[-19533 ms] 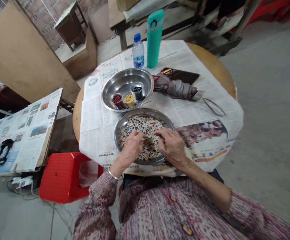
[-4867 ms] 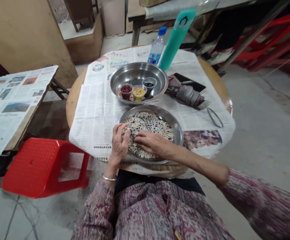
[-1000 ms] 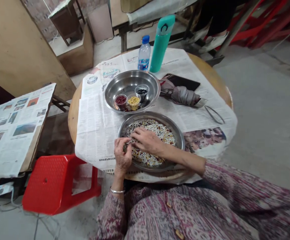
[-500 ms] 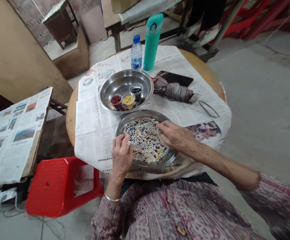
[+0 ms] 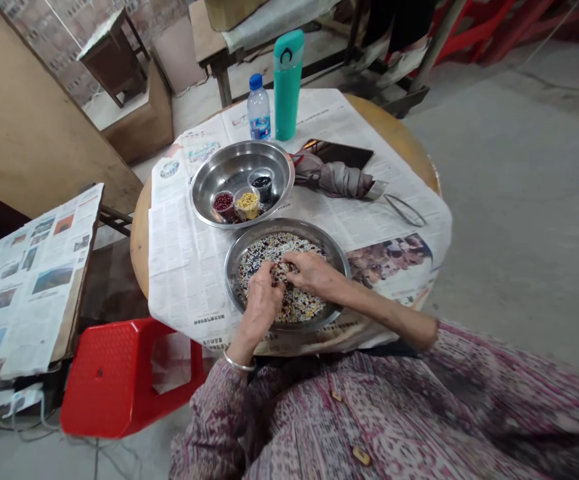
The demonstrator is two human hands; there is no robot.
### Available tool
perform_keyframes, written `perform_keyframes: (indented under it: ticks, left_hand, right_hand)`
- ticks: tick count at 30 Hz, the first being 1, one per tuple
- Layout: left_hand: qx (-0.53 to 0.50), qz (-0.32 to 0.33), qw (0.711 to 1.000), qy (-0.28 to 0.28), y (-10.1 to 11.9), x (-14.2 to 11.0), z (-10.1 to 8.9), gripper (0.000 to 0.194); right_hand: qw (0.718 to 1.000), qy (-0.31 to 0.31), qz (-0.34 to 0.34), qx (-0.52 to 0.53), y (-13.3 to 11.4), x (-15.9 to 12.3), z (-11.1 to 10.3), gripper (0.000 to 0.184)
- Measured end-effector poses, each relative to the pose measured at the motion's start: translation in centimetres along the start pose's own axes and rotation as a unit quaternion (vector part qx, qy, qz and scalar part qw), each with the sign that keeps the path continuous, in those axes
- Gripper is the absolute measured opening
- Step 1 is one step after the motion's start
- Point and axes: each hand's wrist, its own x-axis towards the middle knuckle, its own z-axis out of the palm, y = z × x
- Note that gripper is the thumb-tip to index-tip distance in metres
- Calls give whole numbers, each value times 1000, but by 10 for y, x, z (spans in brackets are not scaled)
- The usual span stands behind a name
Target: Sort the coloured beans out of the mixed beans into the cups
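Note:
A round steel tray (image 5: 339,257) holds a spread mix of white grains with red, yellow and black beans (image 5: 302,308). Over the middle of it, my left hand (image 5: 263,297) and my right hand (image 5: 314,273) are close together, facing each other. Their fingers curl round a small heap of the mix gathered between them. The fingertips touch the beans and partly hide them. Just behind, a deeper steel basin (image 5: 202,177) holds clear cups: one of red beans (image 5: 223,201), one of yellow beans (image 5: 248,200) and one of black beans (image 5: 262,180).
Newspaper (image 5: 174,260) covers the round table. A water bottle (image 5: 259,110), a teal flask (image 5: 288,87), a folded umbrella (image 5: 334,177) and a dark phone-like slab (image 5: 344,153) stand or lie behind. A red stool (image 5: 104,380) is at left. A person's feet (image 5: 399,67) show beyond.
Both hands have moved inward from opposite sides of the tray to its middle. They draw beans and grains together between the fingers, baring dark patches of tray. The view has shifted slightly.

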Motion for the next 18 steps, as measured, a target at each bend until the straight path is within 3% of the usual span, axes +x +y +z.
perform_keyframes:
  ticks: [7,9,13,18]
  left_hand:
    - [64,55,996,19,0,48,-17,28]
    - [111,58,992,22,1,50,-20,31]
    - [166,33,985,-13,3,46,-17,55]
    - [115,16,988,-101,7,31,-18,27]
  right_hand:
    - [995,55,1,-86,-13,32,-26,30]
    - [990,53,1,-132,-13,33,-27,33]
    - [987,24,-6,-157,-7,31,-22,34]
    - [996,-21,-52,-69,7,19,-12,27]
